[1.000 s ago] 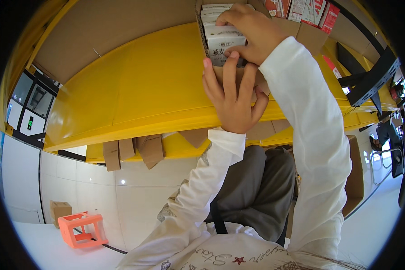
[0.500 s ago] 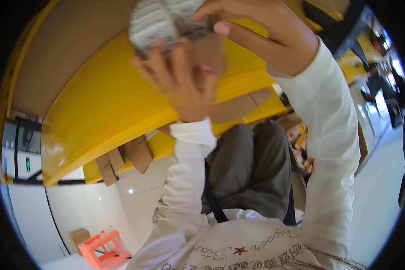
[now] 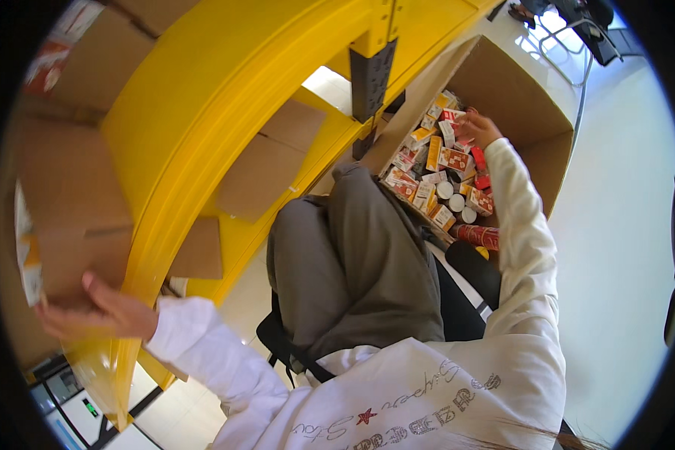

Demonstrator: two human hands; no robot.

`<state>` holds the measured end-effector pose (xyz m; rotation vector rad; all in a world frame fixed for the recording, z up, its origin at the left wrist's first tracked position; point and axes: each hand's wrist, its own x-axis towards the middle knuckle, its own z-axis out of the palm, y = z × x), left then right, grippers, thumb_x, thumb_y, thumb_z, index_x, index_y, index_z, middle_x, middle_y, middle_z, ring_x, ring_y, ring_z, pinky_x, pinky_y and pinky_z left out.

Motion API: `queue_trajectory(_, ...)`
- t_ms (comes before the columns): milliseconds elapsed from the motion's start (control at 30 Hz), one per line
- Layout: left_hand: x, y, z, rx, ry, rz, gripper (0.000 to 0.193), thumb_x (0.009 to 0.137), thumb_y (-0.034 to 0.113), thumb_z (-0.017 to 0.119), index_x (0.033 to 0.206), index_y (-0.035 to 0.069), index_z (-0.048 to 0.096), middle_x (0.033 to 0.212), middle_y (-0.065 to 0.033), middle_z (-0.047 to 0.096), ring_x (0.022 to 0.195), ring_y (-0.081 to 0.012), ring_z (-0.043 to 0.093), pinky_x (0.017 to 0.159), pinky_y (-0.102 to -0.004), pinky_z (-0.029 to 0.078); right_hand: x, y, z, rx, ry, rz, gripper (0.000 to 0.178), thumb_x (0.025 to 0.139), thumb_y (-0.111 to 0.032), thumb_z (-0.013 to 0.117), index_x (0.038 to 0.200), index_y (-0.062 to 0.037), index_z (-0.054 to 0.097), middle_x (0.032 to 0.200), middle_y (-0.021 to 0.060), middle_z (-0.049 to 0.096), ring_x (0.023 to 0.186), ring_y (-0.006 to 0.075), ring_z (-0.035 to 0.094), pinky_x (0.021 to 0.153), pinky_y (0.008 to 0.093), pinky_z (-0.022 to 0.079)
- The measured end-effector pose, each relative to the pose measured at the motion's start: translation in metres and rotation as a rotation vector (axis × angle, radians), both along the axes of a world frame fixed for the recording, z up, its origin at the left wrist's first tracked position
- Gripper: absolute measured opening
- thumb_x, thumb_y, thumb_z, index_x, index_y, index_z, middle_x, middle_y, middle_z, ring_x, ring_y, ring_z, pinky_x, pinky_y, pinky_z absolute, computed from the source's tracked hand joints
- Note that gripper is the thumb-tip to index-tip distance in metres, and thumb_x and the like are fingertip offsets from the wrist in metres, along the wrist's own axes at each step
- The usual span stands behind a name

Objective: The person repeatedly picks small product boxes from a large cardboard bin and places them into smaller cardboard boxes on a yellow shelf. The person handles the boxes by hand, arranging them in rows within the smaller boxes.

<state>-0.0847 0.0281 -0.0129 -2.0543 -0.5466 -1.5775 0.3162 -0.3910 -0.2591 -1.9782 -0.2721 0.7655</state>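
Observation:
On the left, my left hand (image 3: pixel 105 311) rests by the lower edge of a brown cardboard box (image 3: pixel 75 202) on the yellow shelf. Its thumb is spread from its stretched fingers, and the fingertips are partly blurred. My right hand (image 3: pixel 478 129) is inside a large open carton (image 3: pixel 529 112) at the upper right, just over a pile of small packs. The fingers are slightly bent and apart, next to a red and white box (image 3: pixel 451 116). Around them lie orange and white boxes (image 3: pixel 454 159), white round lids (image 3: pixel 456 202) and a red cylindrical pack (image 3: pixel 476 237).
The yellow shelf edge (image 3: pixel 202 142) curves between my knees and the left box. A dark perforated upright (image 3: pixel 373 79) stands near the carton. Flat cardboard (image 3: pixel 266 165) lies on a lower shelf. A black padded armrest (image 3: pixel 472 274) is beside my right forearm.
The view has turned rightward. My hands, earlier close together at a pale wrapped package on the shelf, are now far apart: the right in the large carton, the left beside the cardboard box.

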Motion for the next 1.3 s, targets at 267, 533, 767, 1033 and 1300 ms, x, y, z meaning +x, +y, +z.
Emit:
queue_trajectory(267, 0.009, 0.005, -0.016, -0.160, -0.296, -0.142, 0.048, 0.077, 0.015, 0.061, 0.121, 0.005, 0.045, 0.120, -0.0135, 0.039, 0.110, -0.0285, 0.042, 0.092, -0.0380, 0.038, -0.025, -0.015, -0.249, -0.667, 0.434, -0.199, 0.037, 0.080, -0.030, 0.057, 0.109, -0.0068, 0.058, 0.090, 0.0095, 0.065, 0.077, 0.0208, 0.062, 0.064, 0.0335, 0.049)
queue_trajectory(533, 0.023, 0.007, -0.023, -0.259, -0.471, -0.041, 0.054, 0.073, 0.009, 0.056, 0.125, 0.006, 0.041, 0.122, -0.0144, 0.039, 0.112, -0.0328, 0.044, 0.094, -0.0405, 0.040, -0.082, -0.037, -0.376, -0.774, 0.501, -0.018, 0.065, 0.071, -0.048, 0.069, 0.114, -0.0004, 0.056, 0.098, 0.0159, 0.065, 0.090, 0.0323, 0.062, 0.076, 0.0394, 0.049)
queue_trajectory(767, 0.029, 0.010, -0.027, -0.274, -0.439, -0.054, 0.054, 0.074, 0.009, 0.056, 0.125, 0.005, 0.041, 0.123, -0.0147, 0.039, 0.112, -0.0328, 0.044, 0.094, -0.0407, 0.040, -0.115, -0.028, -0.400, -0.713, 0.465, -0.360, 0.073, 0.064, -0.037, 0.076, 0.118, 0.0033, 0.049, 0.112, 0.0195, 0.057, 0.103, 0.0290, 0.057, 0.085, 0.0358, 0.048)
queue_trajectory(1033, 0.002, 0.012, -0.017, -0.247, -0.435, -0.048, 0.055, 0.074, 0.009, 0.056, 0.126, 0.003, 0.040, 0.124, -0.0150, 0.039, 0.111, -0.0328, 0.045, 0.094, -0.0409, 0.040, -0.087, -0.021, -0.319, -0.458, 0.706, -0.629, 0.045, 0.069, -0.013, 0.072, 0.108, -0.0001, 0.055, 0.090, 0.0136, 0.063, 0.073, 0.0265, 0.061, 0.062, 0.0395, 0.051)
queue_trajectory(1300, 0.007, -0.005, -0.007, -0.011, -0.121, -0.029, 0.052, 0.084, 0.027, 0.060, 0.123, -0.003, 0.043, 0.123, -0.0191, 0.042, 0.116, -0.0326, 0.039, 0.099, -0.0421, 0.029, -0.093, -0.036, -0.170, 0.251, 0.584, -0.545, 0.044, 0.071, -0.002, 0.064, 0.113, -0.0113, 0.057, 0.099, 0.0033, 0.062, 0.090, 0.0215, 0.058, 0.076, 0.0374, 0.049)
